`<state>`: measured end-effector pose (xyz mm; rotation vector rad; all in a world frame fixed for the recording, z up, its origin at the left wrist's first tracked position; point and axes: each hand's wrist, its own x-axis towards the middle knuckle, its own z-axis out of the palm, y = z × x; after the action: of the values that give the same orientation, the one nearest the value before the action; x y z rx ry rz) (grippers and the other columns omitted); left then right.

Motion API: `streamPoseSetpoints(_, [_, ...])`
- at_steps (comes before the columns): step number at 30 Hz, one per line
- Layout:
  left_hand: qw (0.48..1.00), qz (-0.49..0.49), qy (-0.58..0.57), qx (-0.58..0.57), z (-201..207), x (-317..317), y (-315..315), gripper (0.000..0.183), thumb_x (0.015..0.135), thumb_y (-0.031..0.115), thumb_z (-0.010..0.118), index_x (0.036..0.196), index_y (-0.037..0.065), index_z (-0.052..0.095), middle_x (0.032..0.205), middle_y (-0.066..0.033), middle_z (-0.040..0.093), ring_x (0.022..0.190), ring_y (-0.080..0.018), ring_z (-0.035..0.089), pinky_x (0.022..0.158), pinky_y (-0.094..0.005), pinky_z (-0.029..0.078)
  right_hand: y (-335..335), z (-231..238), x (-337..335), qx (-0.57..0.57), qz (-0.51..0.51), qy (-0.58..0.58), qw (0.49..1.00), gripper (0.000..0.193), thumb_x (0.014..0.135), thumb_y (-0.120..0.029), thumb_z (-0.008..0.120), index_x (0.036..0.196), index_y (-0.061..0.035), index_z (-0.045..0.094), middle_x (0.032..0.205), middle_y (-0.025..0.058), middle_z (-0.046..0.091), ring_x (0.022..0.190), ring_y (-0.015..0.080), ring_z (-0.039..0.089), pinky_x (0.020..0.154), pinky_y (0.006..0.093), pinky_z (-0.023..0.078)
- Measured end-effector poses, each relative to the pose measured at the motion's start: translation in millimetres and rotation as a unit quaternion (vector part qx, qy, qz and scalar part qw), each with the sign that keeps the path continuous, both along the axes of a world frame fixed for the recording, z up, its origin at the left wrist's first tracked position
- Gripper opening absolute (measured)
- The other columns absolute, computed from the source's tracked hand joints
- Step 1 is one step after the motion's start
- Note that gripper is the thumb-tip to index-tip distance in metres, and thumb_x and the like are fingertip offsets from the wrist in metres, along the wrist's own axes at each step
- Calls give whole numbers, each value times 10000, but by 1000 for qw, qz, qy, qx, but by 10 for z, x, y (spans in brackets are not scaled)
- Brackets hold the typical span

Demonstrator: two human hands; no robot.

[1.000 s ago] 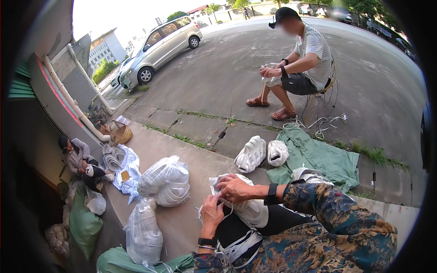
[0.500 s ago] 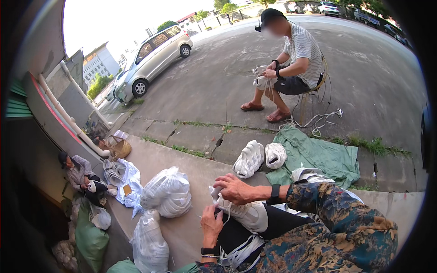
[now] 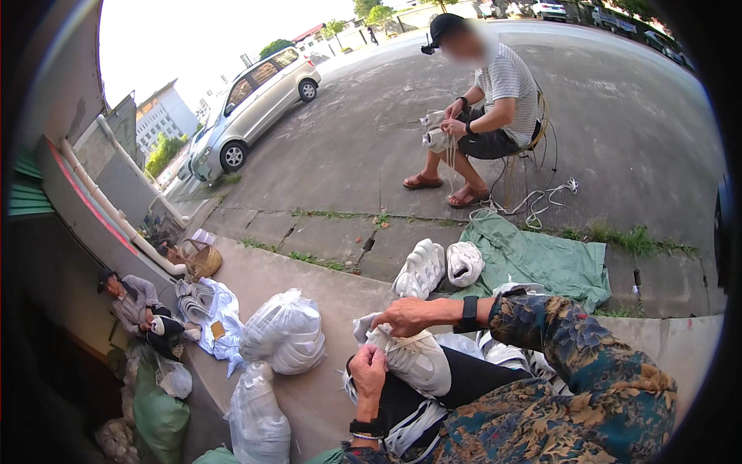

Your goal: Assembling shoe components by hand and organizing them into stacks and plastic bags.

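Note:
A white sneaker (image 3: 423, 365) rests on my black-trousered lap, its toe toward me and its opening facing away to the left. My right hand (image 3: 410, 315) bends over the sneaker's upper edge near the tongue, fingers closed on it. Beside the laced front, my left hand (image 3: 369, 373) is closed in a pinch; a bit of white shoelace shows by it, though its fingertips partly hide what they hold. A bundle of loose white shoelaces (image 3: 413, 430) lies on my lap below the sneaker.
Two white sneakers (image 3: 420, 268) stand ahead by a green sheet (image 3: 541, 259). Filled clear plastic bags (image 3: 284, 331) stand left, near a green sack (image 3: 160, 410). One person (image 3: 506, 93) sits ahead handling a shoe; another (image 3: 139, 305) sits far left. More shoes lie beside my right arm.
My left hand has turned and closed into a tighter pinch at the sneaker's front. My right hand has shifted slightly, its fingers lower against the opening. The view has moved a little.

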<state>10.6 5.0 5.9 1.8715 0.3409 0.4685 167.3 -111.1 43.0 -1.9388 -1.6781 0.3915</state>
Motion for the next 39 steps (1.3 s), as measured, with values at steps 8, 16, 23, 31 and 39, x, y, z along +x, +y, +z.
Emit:
streamPoseSetpoints(8, [986, -147, 38, -70, 495, -11, -471, 139, 793, 111, 637, 732, 23, 549, 609, 29, 532, 535, -22, 463, 487, -171, 364, 310, -31, 232, -103, 78, 35, 991, 379, 655, -21, 576, 1032, -66, 566, 832, 145, 616, 799, 326, 591, 654, 401, 459])
streamPoseSetpoints(16, [974, 80, 71, -201, -10, 269, -24, 57, 804, 51, 572, 795, 12, 531, 557, -13, 536, 405, -64, 472, 339, -183, 333, 155, -21, 287, -13, 57, 45, 997, 144, 637, 9, 588, 775, -18, 559, 643, 99, 573, 620, 245, 582, 528, 348, 427])
streamPoseSetpoints(23, [983, 59, 53, 167, -213, 543, 91, 154, 733, 91, 586, 869, 26, 612, 584, -59, 593, 488, -104, 527, 475, -270, 402, 90, -170, 293, 38, 74, 104, 991, 148, 657, 15, 626, 782, -29, 561, 689, 81, 602, 643, 180, 594, 553, 298, 453])
streamPoseSetpoints(31, [981, 7, 73, 180, -210, 570, 149, 126, 704, 64, 590, 817, 9, 595, 594, -82, 585, 542, -123, 557, 499, -283, 425, 80, -153, 272, 51, 66, 72, 994, 150, 653, 18, 627, 776, -41, 564, 658, 62, 589, 615, 164, 575, 544, 294, 440])
streamPoseSetpoints(39, [996, 4, 43, 83, -269, 544, 161, 78, 709, 55, 594, 774, 14, 593, 613, -87, 591, 554, -147, 566, 515, -307, 440, 109, -222, 317, 74, 54, 148, 985, 118, 616, 1, 603, 718, -39, 561, 588, 65, 543, 547, 177, 526, 504, 306, 411])
